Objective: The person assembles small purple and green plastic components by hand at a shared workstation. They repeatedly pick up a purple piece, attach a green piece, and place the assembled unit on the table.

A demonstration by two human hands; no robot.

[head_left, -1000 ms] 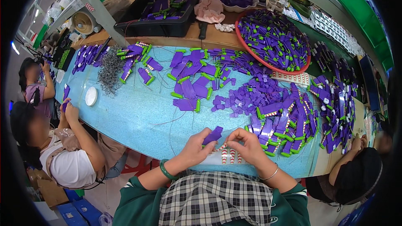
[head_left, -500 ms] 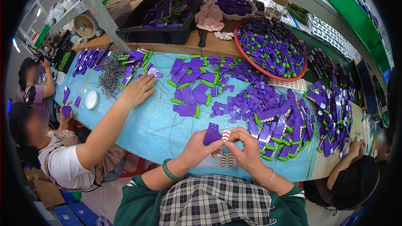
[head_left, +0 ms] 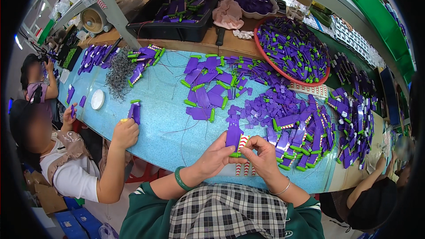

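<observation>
My left hand (head_left: 214, 155) is closed round a flat purple plastic piece (head_left: 233, 134), which stands upright with a notched top and a green end at the bottom. Along its right side runs a red-and-white chevron sticker (head_left: 244, 140). The thumb and fingers of my right hand (head_left: 263, 155) pinch the lower part of this sticker against the piece; the fingertips partly hide it. Several more striped stickers (head_left: 246, 169) lie by the table's front edge, just below my hands. A heap of purple pieces with green ends (head_left: 301, 139) lies close to my right hand.
Beyond my hands, small purple parts (head_left: 261, 108) spread over the blue table (head_left: 164, 143). A red basket (head_left: 328, 78) and a black bin (head_left: 170, 33), both full, stand at the back. At left, a co-worker's hand (head_left: 125, 133) holds a purple piece near a wire heap (head_left: 119, 75). Another person sits at right.
The purple piece in my left hand has risen and shows its green end, with the sticker now along its side. The co-worker's hand at left has drawn back with a purple piece.
</observation>
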